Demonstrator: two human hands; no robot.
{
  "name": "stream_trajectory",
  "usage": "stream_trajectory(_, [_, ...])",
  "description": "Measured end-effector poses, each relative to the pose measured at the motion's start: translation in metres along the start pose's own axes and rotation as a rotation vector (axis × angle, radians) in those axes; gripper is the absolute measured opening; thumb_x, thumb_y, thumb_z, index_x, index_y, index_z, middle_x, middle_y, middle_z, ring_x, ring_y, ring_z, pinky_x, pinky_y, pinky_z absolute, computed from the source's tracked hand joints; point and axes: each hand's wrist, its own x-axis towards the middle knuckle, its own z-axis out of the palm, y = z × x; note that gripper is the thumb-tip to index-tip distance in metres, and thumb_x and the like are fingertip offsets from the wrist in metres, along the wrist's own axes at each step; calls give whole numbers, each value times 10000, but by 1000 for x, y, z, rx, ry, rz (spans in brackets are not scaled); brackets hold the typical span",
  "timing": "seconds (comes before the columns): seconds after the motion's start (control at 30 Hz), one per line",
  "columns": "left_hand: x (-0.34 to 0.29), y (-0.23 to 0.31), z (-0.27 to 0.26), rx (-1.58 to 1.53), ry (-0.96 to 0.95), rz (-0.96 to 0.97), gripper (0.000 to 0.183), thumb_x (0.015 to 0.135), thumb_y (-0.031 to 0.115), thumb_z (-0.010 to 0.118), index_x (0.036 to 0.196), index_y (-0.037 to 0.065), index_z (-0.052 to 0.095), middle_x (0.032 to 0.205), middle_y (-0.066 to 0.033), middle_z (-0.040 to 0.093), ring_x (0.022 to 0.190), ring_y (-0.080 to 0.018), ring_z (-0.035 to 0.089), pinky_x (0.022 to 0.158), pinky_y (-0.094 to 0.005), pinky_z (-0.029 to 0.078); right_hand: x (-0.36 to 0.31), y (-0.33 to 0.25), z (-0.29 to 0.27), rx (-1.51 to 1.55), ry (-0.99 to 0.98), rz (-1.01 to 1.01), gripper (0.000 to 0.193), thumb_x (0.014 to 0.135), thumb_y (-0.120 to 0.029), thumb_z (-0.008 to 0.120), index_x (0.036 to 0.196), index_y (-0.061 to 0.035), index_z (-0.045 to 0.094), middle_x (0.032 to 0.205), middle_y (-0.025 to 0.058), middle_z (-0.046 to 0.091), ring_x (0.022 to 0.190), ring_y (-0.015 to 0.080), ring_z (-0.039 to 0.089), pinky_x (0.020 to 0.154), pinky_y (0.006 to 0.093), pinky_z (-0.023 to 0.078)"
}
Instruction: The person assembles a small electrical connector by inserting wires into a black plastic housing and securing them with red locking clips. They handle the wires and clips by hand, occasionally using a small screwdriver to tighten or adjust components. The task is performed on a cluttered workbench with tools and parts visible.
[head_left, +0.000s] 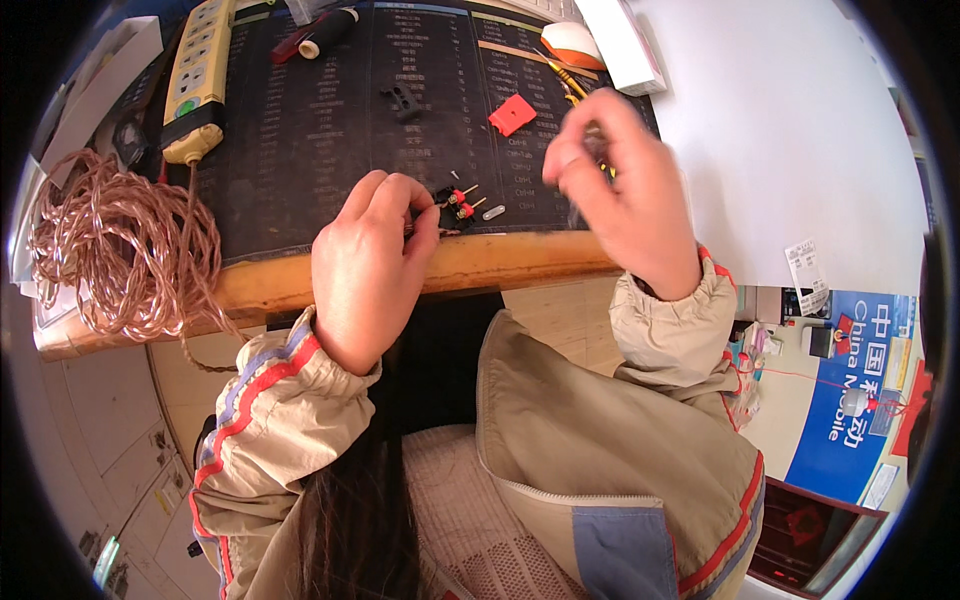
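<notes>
At the front edge of the dark mat, my left hand (368, 265) is closed, its thumb and fingertips pinching the left end of a small black plug part (462, 204) with red pieces and brass pins. Part of it hides behind the fingers. Right of it lies a small silvery metal piece (494, 212), and a tiny screw (455, 174) is just behind. My right hand (630, 185) hovers to the right, fingers curled and smeared by motion; something dark shows between them, too blurred to name. A red plastic cover (513, 115) and a black plastic piece (402, 102) lie farther back.
A coil of brown twisted cable (125, 245) sits at the left, beside a yellow power strip (200, 75). Toward the back are a red-and-black handled tool (315, 35), a yellow-black slim tool (566, 78), an orange-and-white object (572, 44) and a white box (622, 45).
</notes>
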Motion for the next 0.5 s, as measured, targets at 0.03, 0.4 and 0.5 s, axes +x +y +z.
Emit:
stream_trajectory(0.03, [0,0,-1,-13,-7,-9,98,882,51,714,902,61,619,872,-101,633,689,-345,648,604,-415,521,1,3,6,-13,-112,-7,91,946,-58,622,1022,-51,572,702,90,608,574,187,601,582,308,476])
stream_trajectory(0.4, [3,3,-3,-19,-64,-48,102,891,52,707,895,44,605,874,-130,641,718,-378,651,621,-442,515,20,30,34,-78,-395,-46,102,934,-85,733,963,-12,667,716,143,644,590,221,583,583,340,453])
stream_trajectory(0.5, [3,4,-2,-11,-55,-46,104,896,56,702,889,44,599,881,-130,640,738,-383,653,628,-445,514,23,30,30,-149,-441,-159,113,940,-80,722,938,0,641,744,126,686,630,251,641,599,337,475])
